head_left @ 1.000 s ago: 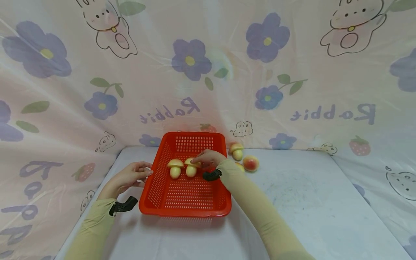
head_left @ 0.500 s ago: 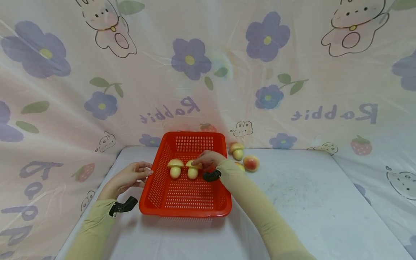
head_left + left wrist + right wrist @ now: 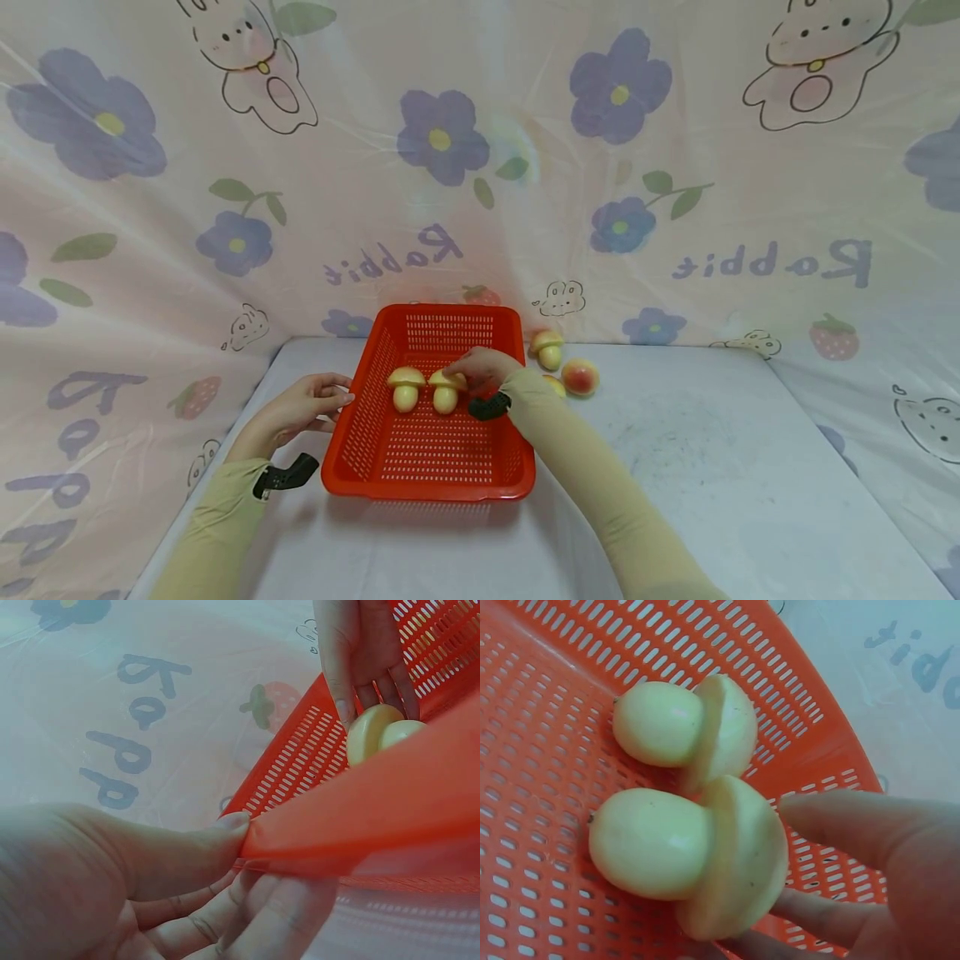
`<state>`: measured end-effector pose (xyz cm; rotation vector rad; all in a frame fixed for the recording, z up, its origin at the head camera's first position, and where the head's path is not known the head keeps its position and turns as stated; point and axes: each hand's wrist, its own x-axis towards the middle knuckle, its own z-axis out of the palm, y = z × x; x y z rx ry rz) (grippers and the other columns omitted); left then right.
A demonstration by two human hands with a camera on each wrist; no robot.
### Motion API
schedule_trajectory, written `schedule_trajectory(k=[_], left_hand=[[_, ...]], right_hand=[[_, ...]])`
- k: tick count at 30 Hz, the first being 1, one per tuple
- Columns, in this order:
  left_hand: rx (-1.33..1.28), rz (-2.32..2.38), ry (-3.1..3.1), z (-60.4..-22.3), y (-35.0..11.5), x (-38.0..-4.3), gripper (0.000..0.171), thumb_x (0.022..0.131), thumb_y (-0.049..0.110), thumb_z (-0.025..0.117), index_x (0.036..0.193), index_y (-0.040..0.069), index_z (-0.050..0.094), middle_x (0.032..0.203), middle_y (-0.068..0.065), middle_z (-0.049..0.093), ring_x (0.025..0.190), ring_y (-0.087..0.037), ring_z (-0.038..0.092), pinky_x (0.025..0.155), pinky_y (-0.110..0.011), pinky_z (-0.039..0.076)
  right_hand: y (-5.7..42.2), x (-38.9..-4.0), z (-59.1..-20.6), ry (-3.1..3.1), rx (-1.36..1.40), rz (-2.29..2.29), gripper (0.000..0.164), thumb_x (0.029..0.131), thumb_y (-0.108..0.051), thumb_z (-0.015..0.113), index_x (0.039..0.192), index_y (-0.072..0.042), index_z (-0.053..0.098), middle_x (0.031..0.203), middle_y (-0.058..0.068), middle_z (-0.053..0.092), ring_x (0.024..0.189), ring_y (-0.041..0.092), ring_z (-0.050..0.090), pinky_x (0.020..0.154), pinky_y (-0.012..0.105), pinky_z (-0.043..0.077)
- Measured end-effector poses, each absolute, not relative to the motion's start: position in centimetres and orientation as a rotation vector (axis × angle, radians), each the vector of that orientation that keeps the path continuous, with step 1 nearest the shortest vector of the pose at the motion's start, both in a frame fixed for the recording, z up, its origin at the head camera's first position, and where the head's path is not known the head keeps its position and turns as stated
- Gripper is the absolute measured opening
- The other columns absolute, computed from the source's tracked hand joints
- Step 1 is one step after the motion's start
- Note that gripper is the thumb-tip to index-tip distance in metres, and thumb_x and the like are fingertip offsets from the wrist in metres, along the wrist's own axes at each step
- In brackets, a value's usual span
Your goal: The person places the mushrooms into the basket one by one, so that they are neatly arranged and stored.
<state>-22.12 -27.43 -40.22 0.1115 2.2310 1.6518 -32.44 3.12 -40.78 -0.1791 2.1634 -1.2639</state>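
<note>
Two toy mushrooms with yellowish caps and pale round stems lie side by side in a red plastic basket [image 3: 431,487]. My right hand [image 3: 483,368] reaches into the basket and holds the right-hand mushroom [image 3: 446,398] by its cap. In the right wrist view, the thumb lies along one side of that cap [image 3: 754,862], with fingers partly hidden behind it. The left-hand mushroom [image 3: 406,396] lies untouched beside it. At the basket's left side, my left hand [image 3: 303,407] pinches the rim [image 3: 300,840], thumb above and fingers beneath.
Just right of the basket, another mushroom [image 3: 549,350] and a red-yellow peach-like fruit [image 3: 580,377] lie on the white table [image 3: 705,467]. A further yellowish piece [image 3: 555,385] is mostly hidden by the right sleeve. A patterned curtain [image 3: 525,200] hangs behind.
Early on, the right hand shifts the right-hand mushroom slightly right and toward the front, widening its gap to the other. The left hand and basket stay put.
</note>
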Motion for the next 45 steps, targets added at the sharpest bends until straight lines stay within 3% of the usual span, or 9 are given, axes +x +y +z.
schedule_trajectory(k=[10,18,25,33,45], left_hand=[[0.124,1.639,2.245,-40.2,-27.4,-22.0,0.046,0.096,0.018,0.060,0.130,-0.007,0.040,0.100,-0.015,0.060,0.078,-0.022,0.061,0.071,-0.038,0.057],[0.141,1.630,2.247,-40.5,-27.7,-22.0,0.046,0.096,0.019,0.059,0.129,-0.008,0.040,0.100,-0.015,0.060,0.078,-0.023,0.062,0.073,-0.041,0.057],[0.131,1.642,2.241,-40.4,-27.7,-22.0,0.047,0.096,0.019,0.060,0.129,-0.008,0.040,0.099,-0.015,0.060,0.078,-0.023,0.062,0.072,-0.039,0.057],[0.122,1.635,2.246,-40.2,-27.6,-21.9,0.049,0.096,0.020,0.060,0.131,-0.008,0.039,0.099,-0.014,0.060,0.079,-0.023,0.061,0.071,-0.038,0.057],[0.111,1.633,2.254,-40.1,-27.3,-22.0,0.047,0.096,0.019,0.060,0.129,-0.008,0.041,0.099,-0.015,0.060,0.078,-0.023,0.061,0.072,-0.039,0.057]], right_hand=[[4.1,-32.4,-40.4,2.077,-0.192,-1.359,0.029,0.092,-0.023,0.063,0.113,-0.003,0.067,0.109,0.011,0.062,0.104,0.030,0.059,0.093,0.046,0.047],[5.0,-32.4,-39.0,2.016,-0.231,-1.456,0.037,0.096,-0.021,0.058,0.125,0.002,0.057,0.127,0.022,0.054,0.111,0.036,0.055,0.097,0.048,0.043],[5.5,-32.3,-37.9,1.971,-0.235,-1.532,0.032,0.098,-0.018,0.055,0.125,-0.001,0.059,0.119,0.015,0.058,0.115,0.039,0.052,0.097,0.047,0.044],[6.1,-32.2,-37.9,1.968,-0.194,-1.500,0.039,0.097,-0.022,0.056,0.131,-0.002,0.054,0.135,0.023,0.048,0.118,0.037,0.050,0.096,0.050,0.044],[5.7,-32.2,-38.8,1.888,-0.200,-1.518,0.050,0.097,-0.023,0.054,0.140,-0.001,0.043,0.141,0.029,0.038,0.121,0.039,0.046,0.098,0.056,0.040]])
